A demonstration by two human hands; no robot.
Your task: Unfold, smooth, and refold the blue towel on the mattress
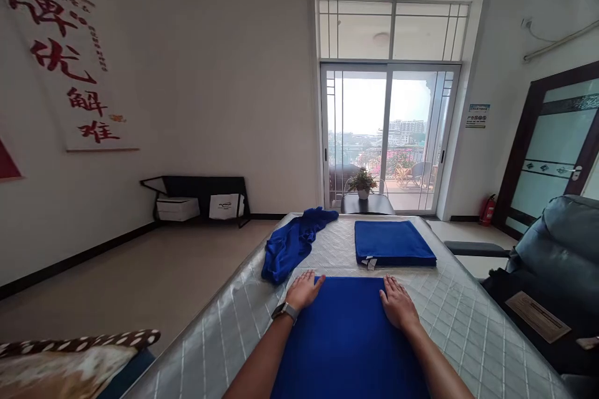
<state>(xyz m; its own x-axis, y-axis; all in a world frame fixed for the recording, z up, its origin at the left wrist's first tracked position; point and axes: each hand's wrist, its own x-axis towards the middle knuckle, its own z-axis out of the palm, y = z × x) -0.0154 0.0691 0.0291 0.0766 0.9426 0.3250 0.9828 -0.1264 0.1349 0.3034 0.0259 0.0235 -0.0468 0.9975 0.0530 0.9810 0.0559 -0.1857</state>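
A blue cloth (349, 336) lies flat on the quilted silver-grey mattress (468, 312), running toward the bottom of the view. My left hand (303, 291) rests on its far left corner, fingers stretched out, a watch on the wrist. At the far right corner, my right hand (399, 302) lies along the edge with its fingers extended. Beyond my right hand sits a neatly folded blue stack (393, 242) with a white tag at its near edge. A crumpled blue cloth (292, 243) lies past my left hand.
Beside the mattress on the right stands a dark leather chair (556, 249). A spotted brown-and-white fabric (79, 361) is at the lower left. Behind the mattress is a small table with a potted plant (363, 182). Against the wall, a black rack (203, 190) holds white boxes.
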